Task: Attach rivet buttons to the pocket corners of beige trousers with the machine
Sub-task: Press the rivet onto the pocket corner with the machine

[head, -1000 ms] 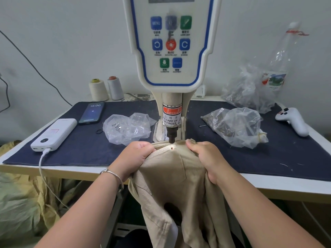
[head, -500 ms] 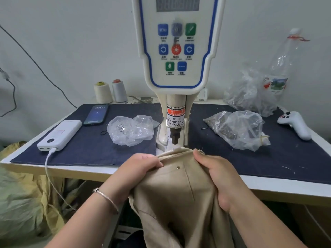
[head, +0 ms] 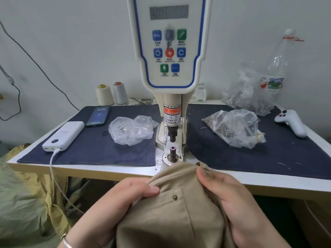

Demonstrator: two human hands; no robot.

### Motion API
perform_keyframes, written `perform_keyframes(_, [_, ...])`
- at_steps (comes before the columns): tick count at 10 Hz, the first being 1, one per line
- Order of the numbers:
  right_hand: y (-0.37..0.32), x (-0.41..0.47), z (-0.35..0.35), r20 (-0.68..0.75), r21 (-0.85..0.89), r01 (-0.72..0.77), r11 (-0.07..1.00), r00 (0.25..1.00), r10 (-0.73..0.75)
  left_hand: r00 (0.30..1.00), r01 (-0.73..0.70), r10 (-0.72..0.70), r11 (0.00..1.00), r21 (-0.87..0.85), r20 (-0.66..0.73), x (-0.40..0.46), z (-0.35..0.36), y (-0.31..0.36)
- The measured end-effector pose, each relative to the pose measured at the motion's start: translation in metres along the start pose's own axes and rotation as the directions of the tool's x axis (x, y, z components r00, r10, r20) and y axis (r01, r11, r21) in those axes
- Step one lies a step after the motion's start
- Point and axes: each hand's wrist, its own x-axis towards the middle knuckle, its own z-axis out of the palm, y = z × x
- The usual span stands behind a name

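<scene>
The beige trousers (head: 170, 221) hang over the table's front edge, just below the rivet machine (head: 171, 68). A brass rivet button (head: 175, 197) sits at a pocket corner, facing up. My left hand (head: 125, 199) pinches the fabric to the left of the rivet. My right hand (head: 223, 194) grips the waistband on the right. The machine's punch (head: 172, 135) is raised, and the lower die post (head: 172, 153) stands bare, apart from the cloth.
A dark blue cloth (head: 250, 158) covers the white table (head: 107, 170). On it lie two clear bags of rivets (head: 130, 130) (head: 236, 127), a phone (head: 98, 116), a power bank (head: 62, 136) with cable, and a white controller (head: 292, 125). Thread cones (head: 111, 93) stand behind.
Both hands drew the trousers back toward me, off the die and away from under the punch. A rivet now shows at the pocket corner, and the die post is uncovered.
</scene>
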Motion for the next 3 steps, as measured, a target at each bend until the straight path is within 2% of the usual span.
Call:
perform_keyframes(1, [0.013, -0.001, 0.000, 0.029, -0.125, -0.042, 0.991, 0.999, 0.046, 0.998, -0.026, 0.016, 0.988, 0.153, 0.069, -0.014, -0.007, -0.011])
perform_keyframes(2, [0.020, -0.004, 0.001, 0.046, -0.430, -0.082, 0.899, 0.993, 0.112, 0.994, 0.010, -0.034, 0.977, 0.213, 0.107, -0.029, -0.019, -0.018])
perform_keyframes(3, [0.030, -0.014, 0.007, 0.014, -0.667, -0.123, 0.735, 0.984, 0.177, 0.994, 0.093, -0.103, 0.979, 0.182, 0.046, -0.033, -0.017, -0.030])
